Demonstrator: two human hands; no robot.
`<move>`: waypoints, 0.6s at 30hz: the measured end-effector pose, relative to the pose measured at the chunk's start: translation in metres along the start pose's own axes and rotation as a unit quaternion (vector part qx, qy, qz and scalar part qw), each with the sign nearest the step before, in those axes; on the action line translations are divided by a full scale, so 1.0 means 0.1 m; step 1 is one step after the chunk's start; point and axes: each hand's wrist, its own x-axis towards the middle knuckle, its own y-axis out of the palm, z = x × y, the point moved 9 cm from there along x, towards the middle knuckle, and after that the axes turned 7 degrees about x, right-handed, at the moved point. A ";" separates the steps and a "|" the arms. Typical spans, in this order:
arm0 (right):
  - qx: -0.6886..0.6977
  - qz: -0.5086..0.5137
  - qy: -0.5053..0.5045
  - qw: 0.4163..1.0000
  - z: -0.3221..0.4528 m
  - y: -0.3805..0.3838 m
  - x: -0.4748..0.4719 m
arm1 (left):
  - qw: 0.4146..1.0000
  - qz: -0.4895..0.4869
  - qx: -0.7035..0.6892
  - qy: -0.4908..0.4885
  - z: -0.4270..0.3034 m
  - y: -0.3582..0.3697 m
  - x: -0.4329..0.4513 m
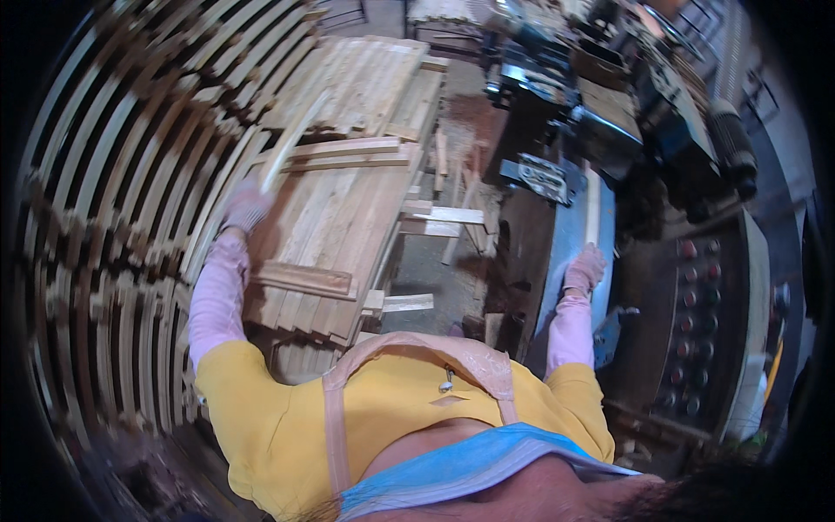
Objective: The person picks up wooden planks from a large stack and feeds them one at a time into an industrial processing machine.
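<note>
My left hand (246,207), in a knitted glove, grips the near end of a long narrow wooden strip (299,140), which slants up over the stacked boards on my left. On the right side, my gloved right hand (585,266) is closed on the near end of another pale wooden strip (592,207). That strip lies lengthwise on the blue metal bed (554,261) of a woodworking machine (600,111). Its far end runs in under the machine's head and is hidden there. A metal guide fitting (543,177) sits left of the strip on the bed.
A pile of planks (319,222) with loose crosswise battens (306,277) stands before me. Tall stacks of timber (111,150) line the left. At right is a control panel (695,326) with several push buttons. Offcuts (450,218) jut over the sawdust-strewn floor (427,261).
</note>
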 end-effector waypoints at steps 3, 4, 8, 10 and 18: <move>0.029 0.001 -0.001 1.000 0.16 0.02 0.40 | 0.985 -0.017 -0.154 0.070 -0.83 -0.38 -0.06; 0.060 0.047 0.013 0.997 0.19 0.04 0.52 | 0.972 0.015 -0.229 0.045 -1.16 -0.54 -0.15; 0.468 0.153 -0.201 0.847 1.71 -0.86 0.00 | 0.839 0.024 -0.536 0.092 -2.12 -0.30 -0.22; 0.669 0.245 -0.235 0.661 2.29 -0.99 -0.68 | 0.845 0.028 -0.526 0.088 -2.82 0.03 -0.25; 0.485 0.148 -0.054 0.860 0.70 -1.28 -1.86 | 0.662 0.398 -0.581 0.256 -4.52 0.72 -1.74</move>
